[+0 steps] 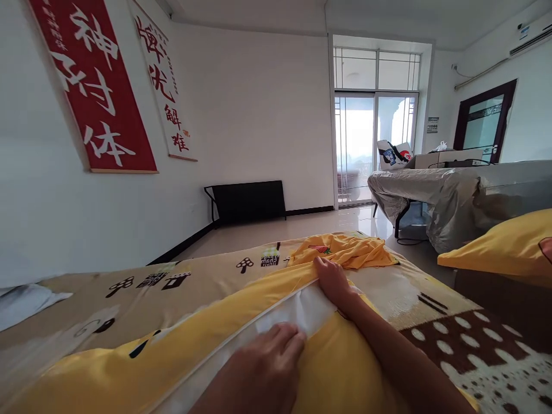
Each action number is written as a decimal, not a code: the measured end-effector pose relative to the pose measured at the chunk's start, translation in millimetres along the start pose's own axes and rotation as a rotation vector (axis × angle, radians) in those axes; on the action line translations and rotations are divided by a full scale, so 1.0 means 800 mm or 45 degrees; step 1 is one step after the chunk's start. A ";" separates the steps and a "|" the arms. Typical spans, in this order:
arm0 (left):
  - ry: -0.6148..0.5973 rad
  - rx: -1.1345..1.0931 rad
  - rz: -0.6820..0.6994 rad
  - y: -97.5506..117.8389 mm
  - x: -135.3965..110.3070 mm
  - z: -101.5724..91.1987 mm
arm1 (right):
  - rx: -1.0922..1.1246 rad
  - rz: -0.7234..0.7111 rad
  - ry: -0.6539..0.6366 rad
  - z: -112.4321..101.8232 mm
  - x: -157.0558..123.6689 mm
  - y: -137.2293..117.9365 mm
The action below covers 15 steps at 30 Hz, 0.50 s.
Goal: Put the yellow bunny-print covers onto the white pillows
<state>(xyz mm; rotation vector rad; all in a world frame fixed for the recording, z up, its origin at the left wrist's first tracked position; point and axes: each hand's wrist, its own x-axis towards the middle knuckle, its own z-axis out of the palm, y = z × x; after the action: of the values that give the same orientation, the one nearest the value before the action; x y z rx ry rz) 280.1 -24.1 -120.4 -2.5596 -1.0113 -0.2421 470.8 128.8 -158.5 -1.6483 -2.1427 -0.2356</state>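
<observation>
A yellow pillowcase (349,362) lies in front of me on the bed, its long opening running diagonally. Through that opening shows a white pillow (297,307). My right hand (334,282) is closed on the case's edge at the far end of the opening. Nearer to me, my left hand (271,356) presses on the white pillow with its fingers curled and drawn together; its fingertips are partly hidden. Just beyond my right hand, a crumpled orange-yellow cloth (345,250) with a red print rests on the bed.
The patterned beige and brown blanket (418,282) covers the bed. Another yellow pillow (509,247) lies at the right. A plastic-covered table (457,184) holds bags and boxes. A folded black table (250,201) leans by the wall. White cloth (30,302) lies at the left edge.
</observation>
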 end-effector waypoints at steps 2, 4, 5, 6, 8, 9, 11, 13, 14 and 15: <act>-0.063 -0.028 -0.040 0.015 0.061 0.019 | 0.046 -0.003 0.028 -0.008 -0.001 0.002; -0.054 -0.095 -0.110 0.020 0.102 0.045 | 0.124 -0.020 0.072 -0.019 -0.003 0.008; -0.052 -0.133 -0.141 0.019 0.113 0.058 | 0.165 -0.034 0.087 -0.024 -0.003 0.013; -0.072 -0.172 -0.153 0.018 0.118 0.071 | 0.201 -0.049 0.092 -0.028 -0.004 0.017; -0.167 -0.244 -0.176 0.013 0.115 0.089 | 0.251 -0.075 0.072 -0.032 -0.004 0.026; -0.235 -0.285 -0.195 0.010 0.111 0.094 | 0.276 -0.076 0.062 -0.032 -0.003 0.029; -0.406 -0.359 -0.239 0.003 0.110 0.095 | 0.333 -0.067 0.073 -0.026 0.001 0.032; -0.582 -0.413 -0.254 -0.006 0.123 0.091 | 0.402 -0.049 0.112 -0.016 0.007 0.032; -0.659 -0.432 -0.236 -0.010 0.134 0.090 | 0.439 -0.042 0.133 -0.011 0.011 0.032; -0.709 -0.445 -0.210 -0.014 0.146 0.091 | 0.484 -0.047 0.147 -0.005 0.014 0.032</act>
<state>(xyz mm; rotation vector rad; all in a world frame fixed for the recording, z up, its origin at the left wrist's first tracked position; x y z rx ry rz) 358.9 85.6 -149.6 -2.9386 -1.4916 0.3007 493.8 144.5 -153.0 -1.3454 -1.9849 0.0627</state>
